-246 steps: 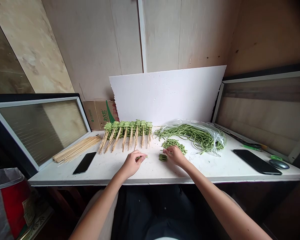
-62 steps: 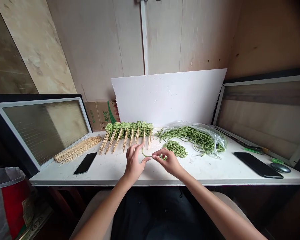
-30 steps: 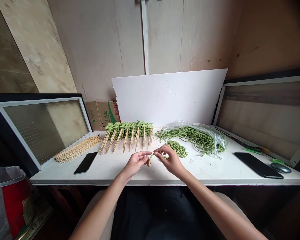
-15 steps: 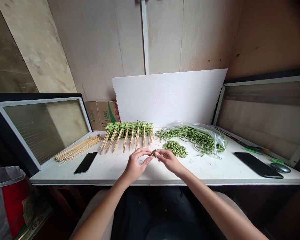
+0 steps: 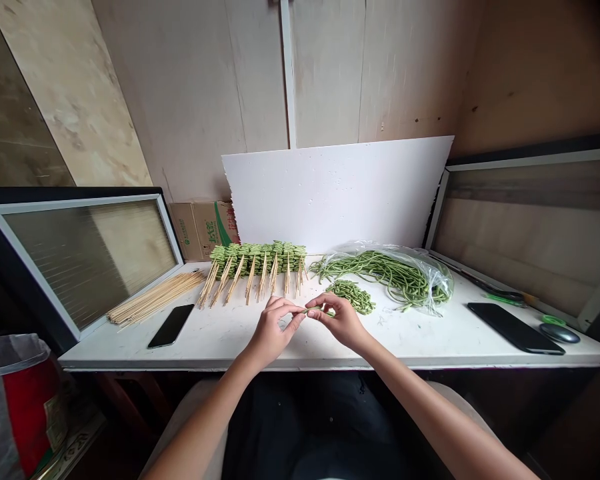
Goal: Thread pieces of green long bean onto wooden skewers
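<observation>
Over white table [image 5: 420, 340], left hand [image 5: 273, 328] and right hand [image 5: 341, 323] pinch long-bean piece [image 5: 313, 310] together; bean heap [image 5: 351, 297] just beyond.

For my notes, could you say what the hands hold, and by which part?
A green bean, pinched between the fingertips of the left hand and right hand.

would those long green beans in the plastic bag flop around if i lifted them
Probably. The long green beans lie in loose curves, so they look limp and would likely droop from a hand. They cross over one another, so several may well drag along together.
</observation>
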Motion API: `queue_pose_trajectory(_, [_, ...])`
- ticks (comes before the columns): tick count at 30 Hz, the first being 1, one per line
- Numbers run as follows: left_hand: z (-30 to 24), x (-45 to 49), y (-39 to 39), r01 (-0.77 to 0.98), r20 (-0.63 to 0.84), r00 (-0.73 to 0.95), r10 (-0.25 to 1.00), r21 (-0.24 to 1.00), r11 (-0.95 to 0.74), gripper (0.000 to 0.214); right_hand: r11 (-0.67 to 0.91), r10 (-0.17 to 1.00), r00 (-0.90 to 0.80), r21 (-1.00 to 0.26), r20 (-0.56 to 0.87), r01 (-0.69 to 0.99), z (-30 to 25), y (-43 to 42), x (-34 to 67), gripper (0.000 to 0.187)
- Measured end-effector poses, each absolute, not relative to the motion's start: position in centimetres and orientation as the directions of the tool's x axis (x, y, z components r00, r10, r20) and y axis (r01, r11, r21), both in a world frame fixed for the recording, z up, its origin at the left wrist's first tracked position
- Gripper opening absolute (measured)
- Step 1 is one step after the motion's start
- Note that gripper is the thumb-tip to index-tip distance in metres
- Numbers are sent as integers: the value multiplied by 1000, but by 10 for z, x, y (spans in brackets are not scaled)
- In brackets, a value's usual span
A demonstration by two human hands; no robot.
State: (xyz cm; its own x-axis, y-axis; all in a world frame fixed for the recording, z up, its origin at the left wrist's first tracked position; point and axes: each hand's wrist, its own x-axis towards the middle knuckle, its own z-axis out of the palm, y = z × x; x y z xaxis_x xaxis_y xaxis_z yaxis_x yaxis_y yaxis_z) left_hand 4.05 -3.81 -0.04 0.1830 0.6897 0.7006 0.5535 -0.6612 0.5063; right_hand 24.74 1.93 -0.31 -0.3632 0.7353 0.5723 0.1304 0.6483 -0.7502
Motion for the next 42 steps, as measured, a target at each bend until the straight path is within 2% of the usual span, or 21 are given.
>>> queue_pose_trajectory(6, [0, 37, -36, 578, 716, 208, 667, 460, -674, 16, 722, 682, -372, -660, 630, 207, -1, 16, 249, 28])
queue_pose_trajectory(19, [3, 36, -37, 568, 744, 217, 632, 431, -701, 15, 689, 718, -308, -700, 624, 188, -6, 15, 244, 18])
queue_pose_trajectory(26, [-1, 34, -34, 582, 711, 200, 674, 467, -665, 12, 681, 722, -348, -703, 598, 205, -5, 11, 243, 21])
queue_pose_trajectory(33, [-5, 42, -38, 647, 583, 252, 772, 492, -583, 12, 668, 733, -399, -694, 551, 269, -4, 9, 242, 7])
queue_pose_trajectory(38, [-3, 47, -42, 623, 574, 266, 775, 511, -592, 20, 685, 677, -490, -713, 549, 146, -5, 11, 243, 12])
queue_pose_trajectory(42, [-3, 49, -42, 594, 608, 242, 756, 523, -611, 24, 670, 652, -497, -742, 572, 25, -9, 15, 243, 21])
